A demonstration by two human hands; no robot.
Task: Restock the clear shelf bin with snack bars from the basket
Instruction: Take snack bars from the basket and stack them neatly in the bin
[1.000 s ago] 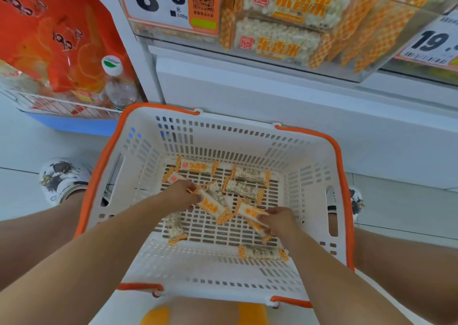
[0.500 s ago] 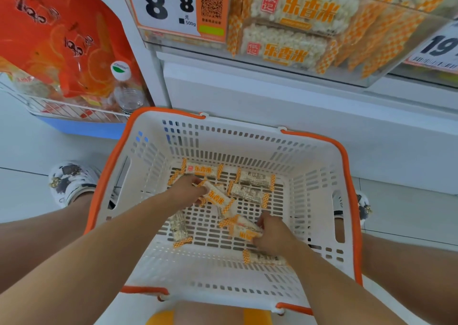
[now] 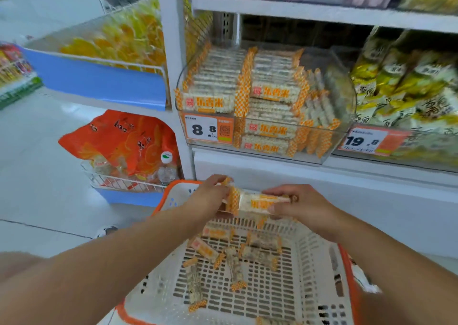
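Both hands are raised above the far rim of the white basket [image 3: 319, 257] with orange trim. My left hand [image 3: 210, 195] and my right hand [image 3: 300, 205] together grip a small stack of snack bars [image 3: 255, 202] in white and orange wrappers, one hand at each end. Several more bars [image 3: 238, 252] lie loose on the basket floor. The clear shelf bin [image 3: 332, 148] stands on the shelf above and behind the hands, holding stacked rows of the same bars, with room at its right side.
A price tag reading 8.8 [image 3: 208, 129] hangs on the bin's front. To the right is a bin of yellow-green packets [image 3: 409, 89] with a 19.8 tag [image 3: 364, 140]. At the left, an orange bag [image 3: 119, 141] and a water bottle [image 3: 167, 168] sit in a wire rack.
Both hands have left the basket floor and risen to its far rim, now holding gathered bars between them. The view has tilted up, showing the shelf bin.
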